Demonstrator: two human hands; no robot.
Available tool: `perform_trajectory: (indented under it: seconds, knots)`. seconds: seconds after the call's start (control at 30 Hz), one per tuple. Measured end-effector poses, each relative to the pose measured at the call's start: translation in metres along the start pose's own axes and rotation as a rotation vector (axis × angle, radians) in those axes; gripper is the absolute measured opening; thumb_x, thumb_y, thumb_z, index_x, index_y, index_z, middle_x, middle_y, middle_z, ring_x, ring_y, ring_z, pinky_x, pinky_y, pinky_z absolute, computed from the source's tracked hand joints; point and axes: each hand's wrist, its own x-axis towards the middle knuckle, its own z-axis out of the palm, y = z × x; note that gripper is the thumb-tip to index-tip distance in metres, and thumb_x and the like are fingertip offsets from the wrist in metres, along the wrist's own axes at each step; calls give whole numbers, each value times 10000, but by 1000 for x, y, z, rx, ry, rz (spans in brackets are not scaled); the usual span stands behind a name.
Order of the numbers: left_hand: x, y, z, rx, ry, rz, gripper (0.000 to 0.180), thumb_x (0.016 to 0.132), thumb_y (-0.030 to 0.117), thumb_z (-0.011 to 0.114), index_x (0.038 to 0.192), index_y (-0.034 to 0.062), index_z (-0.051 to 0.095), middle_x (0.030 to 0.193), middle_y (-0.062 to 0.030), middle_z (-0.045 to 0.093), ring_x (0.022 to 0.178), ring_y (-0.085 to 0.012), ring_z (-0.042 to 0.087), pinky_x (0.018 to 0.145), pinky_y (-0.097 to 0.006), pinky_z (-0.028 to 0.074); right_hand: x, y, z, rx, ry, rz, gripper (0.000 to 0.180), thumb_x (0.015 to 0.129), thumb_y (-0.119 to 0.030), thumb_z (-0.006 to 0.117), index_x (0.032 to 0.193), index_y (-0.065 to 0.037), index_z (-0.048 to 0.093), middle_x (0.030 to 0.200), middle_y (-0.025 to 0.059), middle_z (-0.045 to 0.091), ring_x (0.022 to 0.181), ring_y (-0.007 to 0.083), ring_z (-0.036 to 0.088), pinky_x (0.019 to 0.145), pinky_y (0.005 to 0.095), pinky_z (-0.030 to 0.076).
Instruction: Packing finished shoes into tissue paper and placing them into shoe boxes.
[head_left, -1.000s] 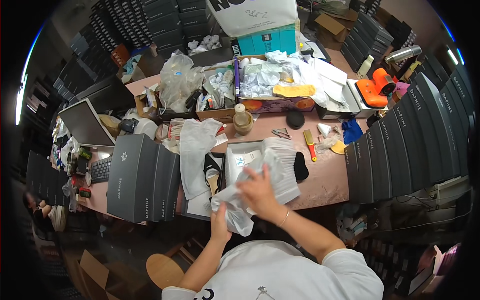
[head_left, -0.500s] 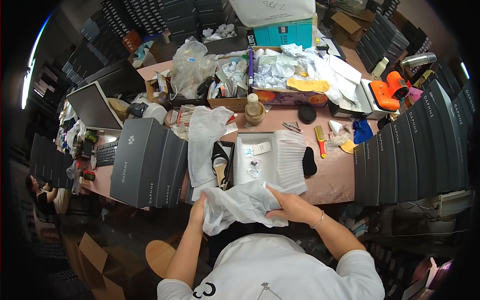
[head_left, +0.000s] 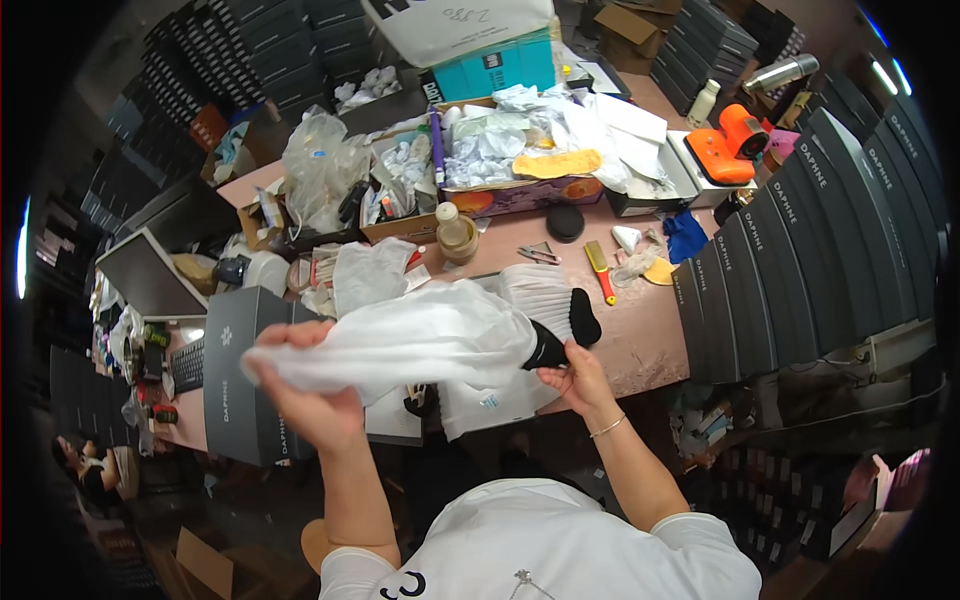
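A length of thin white wrapping cloth [head_left: 430, 330] is stretched across in front of me. My left hand [head_left: 315, 390] grips its gathered left end. At its right end a black shoe [head_left: 545, 347] shows partly, the rest hidden in the wrapping. My right hand [head_left: 580, 380] pinches the shoe's edge between thumb and fingers. Just beyond lies a pleated white wrap [head_left: 535, 290] with a black rounded end [head_left: 585, 316] sticking out. Below the cloth is an open white shoebox [head_left: 490, 412], mostly covered. Left of it, a black sandal [head_left: 422, 400] is just visible.
Grey shoeboxes stand at left [head_left: 243, 350] and right [head_left: 735, 300]. Behind are a carton of crumpled paper [head_left: 520, 195], a bottle [head_left: 455, 235], a black round tin [head_left: 565, 223], a yellow-red brush [head_left: 600, 272] and an orange device [head_left: 725, 150]. A monitor [head_left: 150, 275] is at far left.
The bunched white cloth has been lifted and drawn out sideways over the open box. My left hand moved left and up, my right hand up. A black shoe now shows at the right hand.
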Motion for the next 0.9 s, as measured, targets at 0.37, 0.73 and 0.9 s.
perform_trajectory:
  seconds: [0.37,0.73,0.9]
  knots:
    - [-78,-192,-95,1029,-1029,-388,508,924,344,557,1281,-12,499,1266,-160,534,1143,-237,544,1009,-404,386,-13,-119,-26,-695,341,-590,398,1000,-328,443,984,38,599,717,68,619,562,125,625,507,237,532]
    - [-113,-106,-103,-216,-310,-1527,713,934,638,291,1286,45,472,1108,-150,605,883,-290,626,735,-421,538,19,-23,111,-1262,-316,-635,243,839,-129,679,1026,-3,588,857,91,603,627,151,599,555,255,489]
    - [-139,-93,-119,-170,68,-1334,796,904,696,231,1235,12,471,957,-182,620,773,-322,635,672,-418,546,-19,31,152,-1673,-724,-813,351,726,-151,730,1037,-69,588,999,84,591,887,272,585,733,344,499]
